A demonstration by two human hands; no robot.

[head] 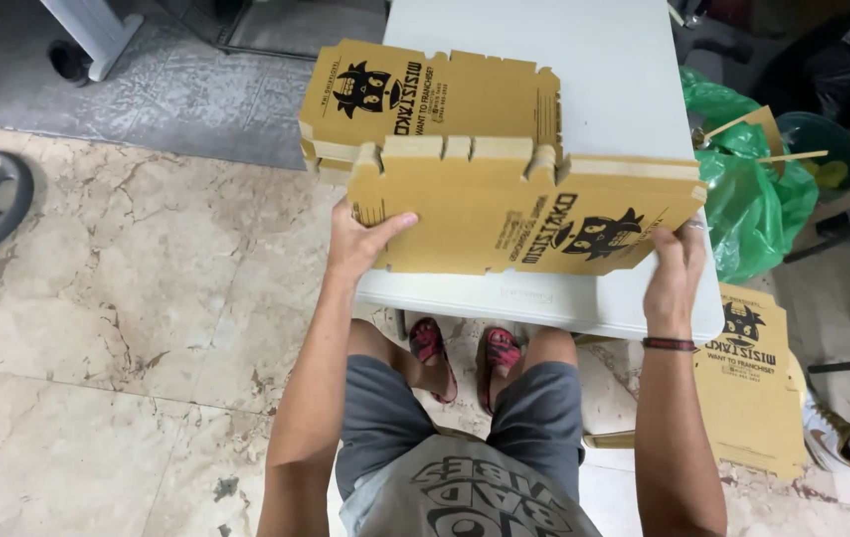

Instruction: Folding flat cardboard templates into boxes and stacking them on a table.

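The left hand (360, 239) and right hand (676, 270) are gripping, fingers closed on its ends, a partly folded cardboard box (524, 209) over the white table (624, 80), finished boxes (425, 99) stacking at 11 o'clock, flat blanks (753, 388) waiting at 4 o'clock.

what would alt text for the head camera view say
Seen from above, a seated person's left hand and right hand grip the ends of a flat brown cardboard box blank over a white table. A second blank lies on the table, with green plastic bags at the right.
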